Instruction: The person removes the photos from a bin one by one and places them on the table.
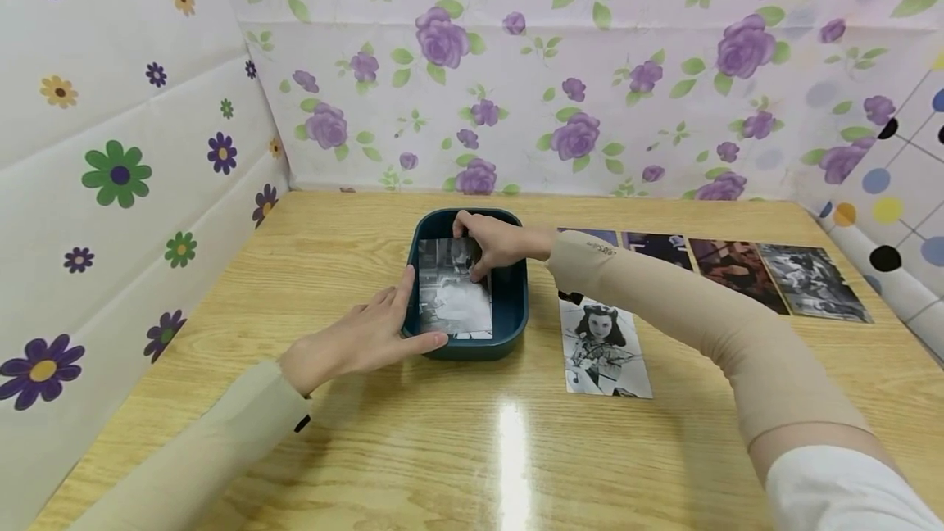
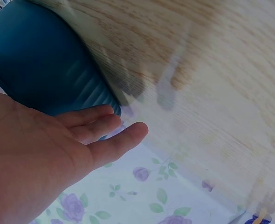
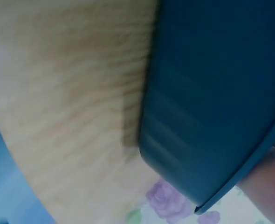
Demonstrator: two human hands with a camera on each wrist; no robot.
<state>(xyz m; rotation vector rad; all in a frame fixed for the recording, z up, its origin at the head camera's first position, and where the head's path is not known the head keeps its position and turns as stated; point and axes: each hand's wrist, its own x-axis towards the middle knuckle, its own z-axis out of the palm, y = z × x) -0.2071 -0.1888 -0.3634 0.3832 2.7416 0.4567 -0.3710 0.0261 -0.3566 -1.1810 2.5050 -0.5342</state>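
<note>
A dark blue plastic bin (image 1: 509, 310) with rounded corners stands on the wooden table. My right hand (image 1: 501, 242) reaches over its right wall and grips a black-and-white photo (image 1: 446, 301) near the photo's upper right corner. The photo lies face up within the bin's outline, its lower edge close to the front rim. My left hand (image 1: 372, 334) is at the bin's left side with fingers extended, the thumb near the front left corner. In the left wrist view the fingers (image 2: 121, 142) are straight beside the bin wall.
Right of the bin lies a black-and-white portrait photo (image 1: 601, 351) of a dark-haired figure. Behind it is a row of several photos, including a reddish one (image 1: 737, 273) and a grey one (image 1: 814, 281). Flowered sheeting (image 1: 516, 105) rises behind the table (image 1: 354, 236).
</note>
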